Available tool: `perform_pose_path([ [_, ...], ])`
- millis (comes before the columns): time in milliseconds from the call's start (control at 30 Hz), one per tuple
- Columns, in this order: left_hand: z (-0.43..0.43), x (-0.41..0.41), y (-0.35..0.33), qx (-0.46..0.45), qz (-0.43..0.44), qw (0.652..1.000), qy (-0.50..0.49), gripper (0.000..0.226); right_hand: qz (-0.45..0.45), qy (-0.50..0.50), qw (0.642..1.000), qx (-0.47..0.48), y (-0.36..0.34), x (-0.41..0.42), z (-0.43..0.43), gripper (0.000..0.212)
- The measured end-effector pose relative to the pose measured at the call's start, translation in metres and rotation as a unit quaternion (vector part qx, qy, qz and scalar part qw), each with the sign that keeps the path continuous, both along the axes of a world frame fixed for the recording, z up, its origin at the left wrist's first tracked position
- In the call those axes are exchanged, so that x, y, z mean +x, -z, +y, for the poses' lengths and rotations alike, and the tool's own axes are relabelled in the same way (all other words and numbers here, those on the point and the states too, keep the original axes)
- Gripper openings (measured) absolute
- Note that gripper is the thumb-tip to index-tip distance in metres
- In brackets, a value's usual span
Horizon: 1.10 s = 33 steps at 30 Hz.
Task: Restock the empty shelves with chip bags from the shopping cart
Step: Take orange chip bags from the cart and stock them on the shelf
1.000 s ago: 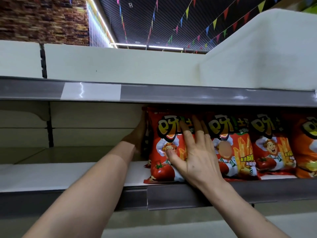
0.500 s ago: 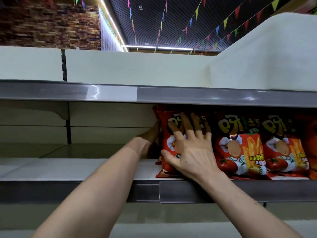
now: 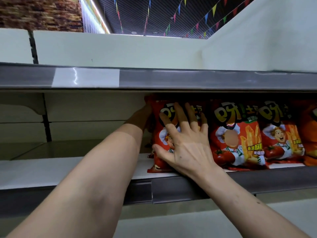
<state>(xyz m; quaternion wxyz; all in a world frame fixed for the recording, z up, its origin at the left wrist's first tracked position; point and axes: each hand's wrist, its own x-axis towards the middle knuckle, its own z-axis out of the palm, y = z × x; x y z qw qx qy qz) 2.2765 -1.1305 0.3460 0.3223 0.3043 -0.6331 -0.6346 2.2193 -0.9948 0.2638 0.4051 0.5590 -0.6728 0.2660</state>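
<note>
A red chip bag (image 3: pixel 158 163) stands upright on the white shelf (image 3: pixel 68 169), leftmost in a row of like bags. My right hand (image 3: pixel 187 143) presses flat on its front, fingers spread and straight, thumb by the lower left corner. My left hand (image 3: pixel 142 117) grips the bag's upper left edge, with its fingers going out of sight behind the bag. To the right stand a second red bag (image 3: pixel 236 134) and a third one (image 3: pixel 281 134). The shopping cart is not in view.
An orange bag (image 3: pixel 310 134) is cut off by the right frame edge. The upper shelf's grey rail (image 3: pixel 188 79) hangs just above the bag tops. Left of the bags the shelf surface is bare. A lower shelf rail (image 3: pixel 171 191) runs under my wrists.
My right hand has slid left off the second bag and now lies wholly on the leftmost one. The left hand stays at that bag's left edge. The view has shifted a little.
</note>
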Motion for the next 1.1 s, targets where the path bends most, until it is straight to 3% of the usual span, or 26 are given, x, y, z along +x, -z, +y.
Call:
perform_pose_path([
  [67, -0.001, 0.004, 0.002, -0.015, -0.001, 1.000, 0.002, 0.068, -0.001, 0.001, 1.000, 0.008, 0.000, 0.000, 0.000, 0.059],
  [233, 0.006, 0.002, 0.009, -0.005, 0.103, 0.994, 0.026, 0.066, 0.005, 0.000, 1.000, -0.005, 0.000, -0.001, -0.001, 0.060],
  [400, 0.027, 0.010, 0.003, -0.001, 0.071, 0.997, 0.023, 0.056, 0.000, 0.009, 1.000, 0.014, 0.000, -0.001, 0.000, 0.061],
  [467, 0.032, 0.019, 0.005, 0.005, 0.117, 0.992, -0.050, 0.054, -0.001, 0.011, 0.999, 0.032, -0.001, 0.001, 0.002, 0.060],
  [533, 0.036, 0.026, 0.011, -0.067, 0.157, 0.958, -0.231, 0.044, -0.019, -0.002, 0.997, 0.076, -0.010, 0.005, 0.010, 0.064],
  [600, 0.048, 0.029, 0.027, -0.226, 0.115, 0.909, -0.331, 0.041, -0.042, -0.032, 0.994, 0.100, -0.020, 0.003, 0.021, 0.064],
  [700, 0.081, 0.030, 0.056, -0.440, -0.009, 0.842, -0.313, 0.047, -0.006, -0.087, 0.996, -0.006, -0.020, -0.017, 0.043, 0.052],
  [800, 0.118, 0.013, 0.060, -0.632, -0.118, 0.709, -0.291, 0.053, 0.014, -0.089, 0.992, -0.086, -0.014, -0.065, 0.069, 0.048],
  [867, 0.138, -0.009, 0.054, -0.696, -0.193, 0.632, -0.282, 0.062, -0.024, -0.066, 0.993, -0.097, -0.012, -0.097, 0.087, 0.050],
  [967, 0.155, -0.034, 0.049, -0.647, -0.327, 0.628, -0.283, 0.074, -0.112, -0.058, 0.991, -0.051, -0.007, -0.128, 0.102, 0.058],
  [1100, 0.151, -0.035, 0.062, -0.634, -0.372, 0.619, -0.277, 0.085, -0.154, -0.121, 0.980, 0.044, -0.002, -0.141, 0.101, 0.058],
])
